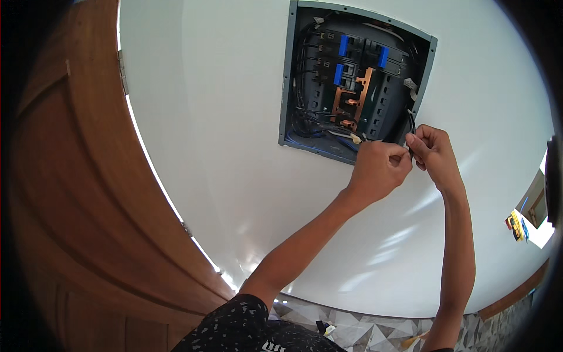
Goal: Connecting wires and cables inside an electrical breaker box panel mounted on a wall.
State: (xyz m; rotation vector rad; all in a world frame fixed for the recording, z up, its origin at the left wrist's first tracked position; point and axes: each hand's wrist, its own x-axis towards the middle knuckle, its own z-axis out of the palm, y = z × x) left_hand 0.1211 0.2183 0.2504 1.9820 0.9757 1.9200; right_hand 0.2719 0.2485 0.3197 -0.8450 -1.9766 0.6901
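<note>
An open grey electrical panel box (284, 97) is set in the white wall, with black circuit breakers (331, 45) bearing blue switches and copper bus bars (365, 88) inside. Out of its lower right side comes a black wire (411, 122). My right hand (434, 154) pinches this wire between thumb and fingers, just outside the box edge. Close beside it, my left hand (381, 170) is closed near the wire's end, in front of the box's bottom right corner. Whatever its fingertips grip is hidden.
A brown wooden door (88, 146) stands at the left. More black wires (299, 76) run down the box's left inside, and blue wires (311, 146) lie along its bottom. Far right, a yellow tool (516, 226) is visible. Small items (325, 327) lie on the patterned floor (375, 337).
</note>
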